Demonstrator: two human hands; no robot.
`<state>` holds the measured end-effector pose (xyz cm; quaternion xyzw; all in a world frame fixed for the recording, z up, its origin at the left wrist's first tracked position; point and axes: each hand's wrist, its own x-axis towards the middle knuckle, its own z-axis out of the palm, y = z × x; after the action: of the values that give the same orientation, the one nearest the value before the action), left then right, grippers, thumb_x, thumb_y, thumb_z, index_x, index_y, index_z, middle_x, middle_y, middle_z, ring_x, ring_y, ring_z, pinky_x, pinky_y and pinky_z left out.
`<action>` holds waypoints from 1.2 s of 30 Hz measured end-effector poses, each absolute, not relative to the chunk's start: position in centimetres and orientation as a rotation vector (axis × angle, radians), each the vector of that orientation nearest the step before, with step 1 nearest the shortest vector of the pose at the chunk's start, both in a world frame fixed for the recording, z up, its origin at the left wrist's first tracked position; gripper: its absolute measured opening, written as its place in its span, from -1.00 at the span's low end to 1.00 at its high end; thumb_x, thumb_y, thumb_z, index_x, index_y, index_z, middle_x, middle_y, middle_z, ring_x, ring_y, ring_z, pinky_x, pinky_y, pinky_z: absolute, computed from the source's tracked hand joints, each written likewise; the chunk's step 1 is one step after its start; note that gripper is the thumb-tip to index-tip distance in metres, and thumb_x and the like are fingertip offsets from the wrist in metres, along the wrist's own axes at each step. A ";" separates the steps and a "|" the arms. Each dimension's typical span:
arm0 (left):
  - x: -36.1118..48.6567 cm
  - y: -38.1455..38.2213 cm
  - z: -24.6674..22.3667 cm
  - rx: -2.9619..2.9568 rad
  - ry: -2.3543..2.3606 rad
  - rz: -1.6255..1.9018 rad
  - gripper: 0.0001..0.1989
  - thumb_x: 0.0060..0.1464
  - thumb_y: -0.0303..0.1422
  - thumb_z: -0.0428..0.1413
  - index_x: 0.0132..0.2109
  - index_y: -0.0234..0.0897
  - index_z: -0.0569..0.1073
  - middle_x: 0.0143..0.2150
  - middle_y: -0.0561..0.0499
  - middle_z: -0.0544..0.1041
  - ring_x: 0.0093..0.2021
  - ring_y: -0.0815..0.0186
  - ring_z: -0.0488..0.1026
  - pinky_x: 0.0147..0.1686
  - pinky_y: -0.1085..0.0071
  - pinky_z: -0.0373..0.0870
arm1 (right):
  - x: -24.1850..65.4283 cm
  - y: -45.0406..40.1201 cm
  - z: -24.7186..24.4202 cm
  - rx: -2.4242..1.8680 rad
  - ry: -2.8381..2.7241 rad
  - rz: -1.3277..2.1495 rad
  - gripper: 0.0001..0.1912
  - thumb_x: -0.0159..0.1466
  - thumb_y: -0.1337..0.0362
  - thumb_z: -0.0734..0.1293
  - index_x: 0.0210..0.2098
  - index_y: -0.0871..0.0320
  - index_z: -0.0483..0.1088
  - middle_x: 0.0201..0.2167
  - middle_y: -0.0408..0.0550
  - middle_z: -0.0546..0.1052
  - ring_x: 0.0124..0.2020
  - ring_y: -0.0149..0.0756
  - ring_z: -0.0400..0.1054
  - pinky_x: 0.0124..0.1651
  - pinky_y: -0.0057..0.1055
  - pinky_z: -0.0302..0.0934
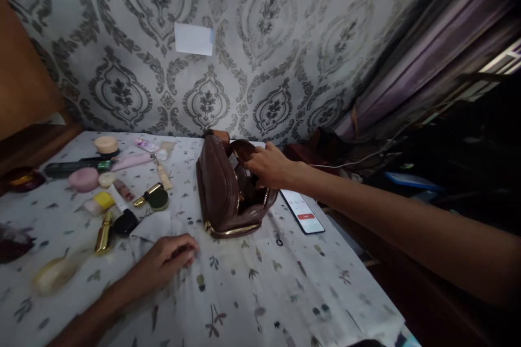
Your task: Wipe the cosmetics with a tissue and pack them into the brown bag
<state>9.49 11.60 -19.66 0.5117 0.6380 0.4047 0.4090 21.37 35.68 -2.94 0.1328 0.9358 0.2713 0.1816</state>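
Observation:
A brown handbag [215, 184] with gold zips stands unzipped on the table, its mouth facing right. Reaching over that mouth, my right hand [266, 165] has its fingers bent down into the bag; the fingertips and anything they grip are hidden. A few small items show dimly inside. My left hand [173, 255] rests on the cloth to the left of the bag, its fingers curled in and holding nothing visible. Just behind it lies a white cloth or tissue [152, 226]. Close to the bag's right side is a phone [304, 214] with its screen lit.
Cosmetics are spread over the left of the table: a gold lipstick tube [105, 234], a dark round compact [158, 200], a pink round case [83, 179] and a dark green tube [73, 168]. A small ring [279, 242] lies before the phone. The patterned wall [207, 97] borders the table's back.

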 end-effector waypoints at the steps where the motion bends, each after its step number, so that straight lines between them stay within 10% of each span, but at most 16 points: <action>1: 9.5 11.6 -19.6 1.305 1.618 1.015 -0.73 0.16 -0.17 0.02 -0.21 -0.25 0.48 -0.40 0.03 0.52 -0.36 0.31 0.46 -0.33 0.48 0.37 | 21.6 35.7 -2.7 0.390 2.665 0.758 -0.64 0.16 0.21 0.45 -0.07 0.22 0.50 -0.07 0.14 0.57 0.06 0.03 0.34 -0.05 -0.19 0.08; 11: 9.6 11.0 -20.0 1.421 1.641 1.063 -0.78 0.20 -0.33 -0.03 -0.21 -0.30 0.48 -0.37 0.03 0.54 -0.38 0.35 0.46 -0.36 0.51 0.32 | 25.0 33.1 -2.5 0.495 3.205 0.554 -0.70 0.37 0.30 0.20 -0.42 0.15 0.49 -0.40 0.00 0.57 -0.31 -0.21 0.42 -0.28 -0.35 0.10; 21: 9.5 10.3 -19.2 1.800 2.015 1.118 -0.74 0.32 -0.36 -0.09 -0.11 -0.31 0.48 -0.28 -0.05 0.55 -0.24 0.27 0.47 -0.17 0.40 0.35 | 26.3 25.2 -12.0 -0.306 3.565 -0.247 -0.59 0.40 0.31 0.16 -0.60 0.12 0.25 -0.63 -0.13 0.36 -0.55 -0.35 0.24 -0.40 -0.38 0.06; 28: 7.6 10.2 -20.0 1.904 2.637 0.525 -0.77 0.25 -0.29 0.05 -0.02 -0.32 0.41 -0.05 -0.15 0.47 0.01 0.05 0.34 -0.03 0.11 0.29 | 22.8 22.7 -16.1 0.144 3.321 -1.201 -0.52 0.39 0.12 0.13 -0.64 0.09 0.02 -0.65 -0.20 0.19 -0.56 -0.35 0.16 -0.43 -0.39 0.04; 36: 7.6 10.7 -20.2 1.873 2.737 0.188 -0.83 0.28 -0.42 -0.02 -0.05 -0.35 0.40 -0.08 -0.16 0.46 -0.02 0.04 0.37 -0.08 0.11 0.34 | 16.0 21.9 -19.7 0.717 2.503 -2.520 -0.50 0.13 -0.19 0.31 -0.58 0.14 0.30 -0.60 -0.13 0.35 -0.53 -0.32 0.21 -0.41 -0.39 0.14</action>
<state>7.59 10.67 -20.21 0.5616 0.8206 0.0564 -0.0901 16.03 21.91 -19.71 0.1922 0.6709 -0.6753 -0.2385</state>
